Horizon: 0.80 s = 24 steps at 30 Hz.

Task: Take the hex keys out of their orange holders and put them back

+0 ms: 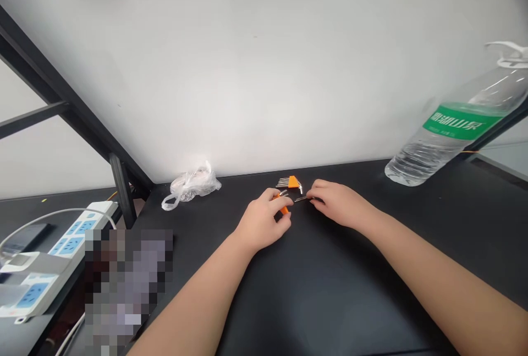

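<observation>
My left hand (266,219) is closed on an orange tool holder (284,209), with a short bit of metal showing at its top. To its right, my right hand (333,201) pinches thin metal pieces (302,199) low over the black tabletop; their exact shape is too small to tell. The two hands are close together but apart. Just beyond them, near the wall, lies a second orange holder (293,182) with several thin metal keys sticking out to its left and a bent one at its right.
A crumpled clear plastic bag (192,184) lies by the wall at the left. A large water bottle (454,122) with a green label stands at the right. White power strips (78,235) and cables are at the far left, beside black metal frame bars (82,119).
</observation>
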### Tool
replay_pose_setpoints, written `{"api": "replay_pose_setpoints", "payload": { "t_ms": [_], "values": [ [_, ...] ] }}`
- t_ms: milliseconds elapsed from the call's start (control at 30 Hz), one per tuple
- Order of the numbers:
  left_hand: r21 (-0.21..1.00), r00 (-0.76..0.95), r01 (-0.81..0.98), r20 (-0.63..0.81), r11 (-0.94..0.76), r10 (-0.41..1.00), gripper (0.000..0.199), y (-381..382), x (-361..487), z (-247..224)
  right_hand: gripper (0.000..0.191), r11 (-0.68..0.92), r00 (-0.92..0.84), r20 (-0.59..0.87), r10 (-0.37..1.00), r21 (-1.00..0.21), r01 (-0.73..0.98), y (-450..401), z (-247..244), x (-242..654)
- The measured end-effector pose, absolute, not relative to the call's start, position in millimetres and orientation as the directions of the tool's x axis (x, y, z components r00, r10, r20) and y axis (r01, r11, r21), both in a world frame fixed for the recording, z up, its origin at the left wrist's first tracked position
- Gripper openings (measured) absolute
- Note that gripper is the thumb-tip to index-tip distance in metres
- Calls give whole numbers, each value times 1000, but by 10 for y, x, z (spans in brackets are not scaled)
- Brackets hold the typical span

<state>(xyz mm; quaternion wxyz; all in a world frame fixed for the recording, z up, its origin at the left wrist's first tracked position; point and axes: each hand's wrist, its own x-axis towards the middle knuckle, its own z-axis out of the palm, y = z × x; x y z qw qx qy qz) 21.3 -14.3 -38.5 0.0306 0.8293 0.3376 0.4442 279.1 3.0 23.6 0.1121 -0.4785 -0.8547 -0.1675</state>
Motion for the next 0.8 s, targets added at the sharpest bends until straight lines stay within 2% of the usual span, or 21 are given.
{"api": "replay_pose_setpoints", "payload": {
  "t_ms": [100,200,333,567,800],
  "values": [
    [350,377,530,719,-772,584,34,-144,210,-376,19,477,-518,334,788,202,856,18,238,2768],
    [369,369,509,723,-778,584,50,-135,211,-367,15,439,-488,305,818,217,872,-25,243,2730],
    [383,357,523,713,-761,603,61,-112,222,-373,11,395,-431,245,868,183,900,-117,258,2670],
    [396,357,516,706,-759,611,65,-83,236,-398,11,619,-581,320,748,-20,785,-254,304,2513],
    [384,368,504,715,-774,594,66,-71,231,-388,12,698,-647,365,670,-13,716,-259,288,2508]
  ]
}}
